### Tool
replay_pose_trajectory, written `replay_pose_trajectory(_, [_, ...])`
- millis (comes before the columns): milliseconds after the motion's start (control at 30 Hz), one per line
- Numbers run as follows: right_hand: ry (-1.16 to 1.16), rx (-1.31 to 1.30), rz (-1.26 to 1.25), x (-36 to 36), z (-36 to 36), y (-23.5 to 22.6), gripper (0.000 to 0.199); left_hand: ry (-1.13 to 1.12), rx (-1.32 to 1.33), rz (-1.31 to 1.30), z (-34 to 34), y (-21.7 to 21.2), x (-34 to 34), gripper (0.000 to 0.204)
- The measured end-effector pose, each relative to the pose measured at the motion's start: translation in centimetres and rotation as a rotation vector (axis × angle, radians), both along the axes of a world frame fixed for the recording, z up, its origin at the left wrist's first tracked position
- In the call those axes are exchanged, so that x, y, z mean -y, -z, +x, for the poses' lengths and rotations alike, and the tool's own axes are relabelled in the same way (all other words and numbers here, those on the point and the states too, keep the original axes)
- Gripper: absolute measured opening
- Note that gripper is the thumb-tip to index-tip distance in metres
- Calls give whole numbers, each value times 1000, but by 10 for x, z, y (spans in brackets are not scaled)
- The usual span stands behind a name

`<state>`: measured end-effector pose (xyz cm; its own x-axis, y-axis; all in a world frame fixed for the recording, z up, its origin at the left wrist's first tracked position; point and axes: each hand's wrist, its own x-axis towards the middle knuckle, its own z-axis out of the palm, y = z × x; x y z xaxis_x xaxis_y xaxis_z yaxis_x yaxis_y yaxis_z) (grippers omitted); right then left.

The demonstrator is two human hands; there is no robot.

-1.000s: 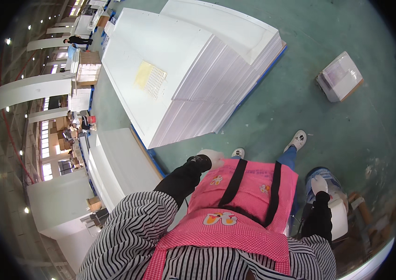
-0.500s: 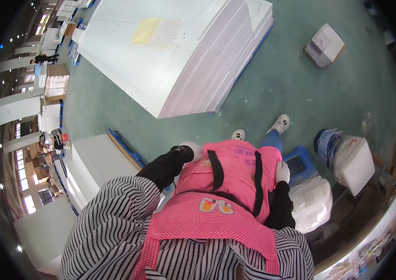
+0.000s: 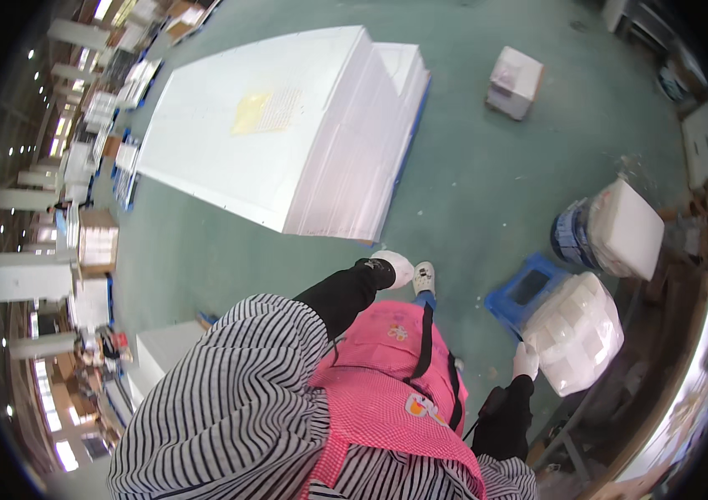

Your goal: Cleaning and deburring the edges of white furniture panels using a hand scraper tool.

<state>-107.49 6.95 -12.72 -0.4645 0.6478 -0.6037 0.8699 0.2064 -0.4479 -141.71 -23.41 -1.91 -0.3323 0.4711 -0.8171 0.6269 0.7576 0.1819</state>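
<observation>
Gloved right hand [image 3: 526,361] touches one white bundle [image 3: 577,332] on one blue crate [image 3: 525,289].

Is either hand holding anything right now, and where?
Right hand touches the white bagged bundle at its near edge; a closed grip cannot be told. Left hand holds nothing.

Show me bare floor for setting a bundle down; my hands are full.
Bare green floor lies between the big white sheet stack and the small box. It is crowded by the right hand: white bag, blue crate, bucket.
</observation>
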Motion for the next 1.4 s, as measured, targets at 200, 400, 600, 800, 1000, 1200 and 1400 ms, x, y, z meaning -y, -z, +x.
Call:
replay_pose_trajectory(200, [341, -134, -18, 48, 131, -21, 56, 191, -24, 75, 75, 1, -85, 27])
replay_pose_trajectory(400, [476, 275, -206, 117, 400, 9, 129, 503, 0, 114, 261, -4, -180, 30])
replay_pose_trajectory(600, [782, 134, -150, 226, 618, -21, 44, 845, 131, 292, 438, -3, -224, 32])
replay_pose_trajectory(800, [1557, 259, -265, 323, 694, -22, 44, 1067, 408, 334, 551, 3, -311, 35])
replay_pose_trajectory(1000, [1251, 86, -477, 317, 651, -51, 42, 634, 633, 254, 676, 6, -433, 28])
replay_pose_trajectory(1200, [1434, -263, -241, 290, 630, -134, 46, 1734, 172, -352, 808, 24, -514, 26])
replay_pose_trajectory(1400, [2299, -272, -233, 327, 611, -194, 44, 1681, -54, -364, 974, -14, -493, 29])
